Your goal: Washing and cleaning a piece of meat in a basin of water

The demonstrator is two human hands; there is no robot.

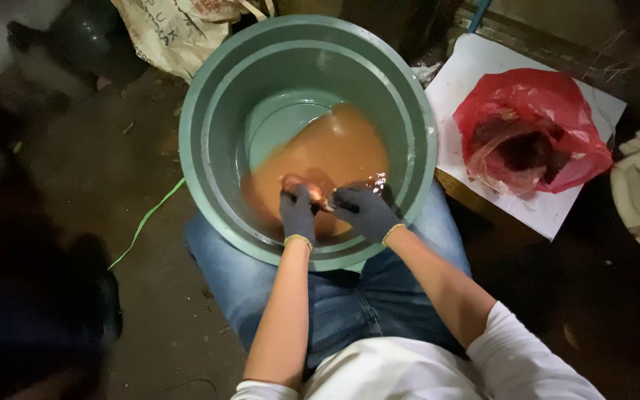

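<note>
Dark, dirty floor [150,170] lies all around, with a thin green cord [146,218] across it. Between the person's knees in blue jeans [350,304] stands a big green tub [209,96] with brown-orange water [327,159] at its bottom. Both hands wear dark grey gloves. Left hand [298,213] and right hand [364,212] are close together at the water surface, and both pinch one small pinkish piece [318,198] between them. Beside the tub, on a white sheet [468,81], lies a red plastic bag [531,130], open.
</note>
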